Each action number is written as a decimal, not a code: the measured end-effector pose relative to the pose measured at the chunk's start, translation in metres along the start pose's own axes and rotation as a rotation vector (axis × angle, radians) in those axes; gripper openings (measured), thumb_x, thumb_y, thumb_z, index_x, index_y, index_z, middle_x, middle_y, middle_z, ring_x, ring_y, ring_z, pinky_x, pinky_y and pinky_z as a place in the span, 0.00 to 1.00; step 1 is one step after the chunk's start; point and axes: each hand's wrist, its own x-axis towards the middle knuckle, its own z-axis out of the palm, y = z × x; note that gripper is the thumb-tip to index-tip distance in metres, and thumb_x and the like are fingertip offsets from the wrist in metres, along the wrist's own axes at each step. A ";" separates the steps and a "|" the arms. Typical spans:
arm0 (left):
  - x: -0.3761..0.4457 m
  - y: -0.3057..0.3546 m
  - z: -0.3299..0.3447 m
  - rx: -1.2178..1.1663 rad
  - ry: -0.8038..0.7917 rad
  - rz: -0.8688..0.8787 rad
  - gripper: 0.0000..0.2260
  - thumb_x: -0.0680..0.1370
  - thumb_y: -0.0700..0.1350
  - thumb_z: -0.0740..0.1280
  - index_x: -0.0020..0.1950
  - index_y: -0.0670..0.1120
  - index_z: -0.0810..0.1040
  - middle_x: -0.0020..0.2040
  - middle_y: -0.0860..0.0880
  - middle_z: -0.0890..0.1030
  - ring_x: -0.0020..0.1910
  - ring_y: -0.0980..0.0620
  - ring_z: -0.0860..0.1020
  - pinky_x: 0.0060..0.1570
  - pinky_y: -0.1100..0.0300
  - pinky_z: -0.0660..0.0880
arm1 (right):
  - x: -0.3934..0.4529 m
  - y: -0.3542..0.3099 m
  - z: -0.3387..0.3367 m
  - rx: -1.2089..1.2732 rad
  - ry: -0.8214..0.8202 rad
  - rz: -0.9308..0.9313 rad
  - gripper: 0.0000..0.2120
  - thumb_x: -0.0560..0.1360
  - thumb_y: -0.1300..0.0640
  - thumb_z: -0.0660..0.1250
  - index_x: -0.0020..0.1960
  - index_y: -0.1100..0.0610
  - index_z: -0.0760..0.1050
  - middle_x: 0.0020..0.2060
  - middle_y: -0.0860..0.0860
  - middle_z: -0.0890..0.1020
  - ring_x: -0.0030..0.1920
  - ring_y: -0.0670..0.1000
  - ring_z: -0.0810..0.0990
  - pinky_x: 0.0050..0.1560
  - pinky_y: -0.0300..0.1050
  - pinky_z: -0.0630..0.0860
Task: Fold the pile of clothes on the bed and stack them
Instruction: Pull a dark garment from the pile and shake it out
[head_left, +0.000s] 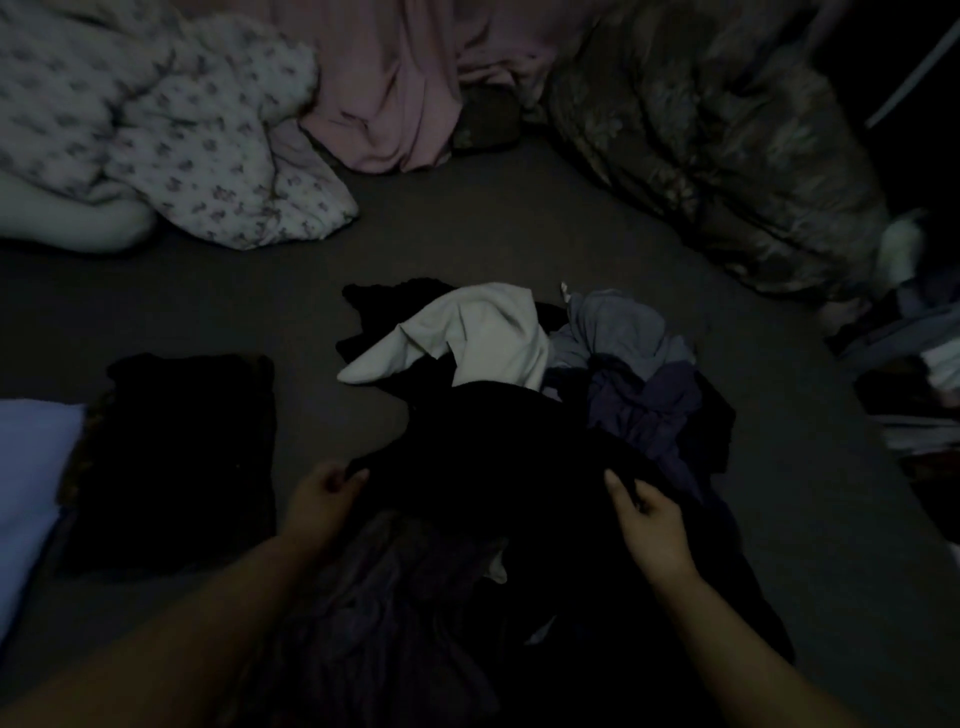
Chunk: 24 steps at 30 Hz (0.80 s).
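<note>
The left hand (322, 493) pinches one edge of a dark black cloth garment (493, 441), and the right hand (649, 514) grips its other edge, at the near side of the loose clothes pile (597, 358) on the grey bed (467, 234). A folded black garment (182, 457) lies to the left. 1 white cloth (478, 332) sits farther off in the pile.

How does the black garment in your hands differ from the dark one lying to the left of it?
The black garment is loose and rumpled, gripped by the left hand and right hand over the pile; the dark folded piece lies flat, squared off and untouched on the bed. The held one spreads wider; the folded one is compact. Both are very dark cloth.
</note>
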 end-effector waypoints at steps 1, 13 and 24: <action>-0.008 0.023 -0.011 -0.023 0.019 0.045 0.07 0.77 0.41 0.67 0.40 0.42 0.73 0.33 0.47 0.72 0.35 0.52 0.71 0.33 0.68 0.69 | -0.005 -0.018 -0.009 -0.019 -0.011 -0.030 0.17 0.77 0.51 0.65 0.47 0.67 0.79 0.39 0.59 0.82 0.37 0.49 0.77 0.35 0.38 0.72; -0.099 0.235 -0.151 -0.284 -0.375 0.158 0.20 0.74 0.34 0.69 0.61 0.52 0.72 0.49 0.47 0.81 0.45 0.50 0.81 0.46 0.58 0.77 | -0.096 -0.248 -0.105 0.218 -0.357 -0.007 0.26 0.74 0.68 0.66 0.70 0.60 0.66 0.60 0.58 0.76 0.49 0.51 0.79 0.41 0.40 0.77; -0.167 0.294 -0.223 0.464 0.069 0.618 0.11 0.79 0.37 0.60 0.58 0.40 0.78 0.52 0.42 0.79 0.49 0.44 0.76 0.34 0.68 0.68 | -0.174 -0.322 -0.115 -0.312 -0.405 -0.284 0.11 0.70 0.72 0.69 0.49 0.62 0.78 0.41 0.55 0.80 0.42 0.48 0.78 0.39 0.31 0.77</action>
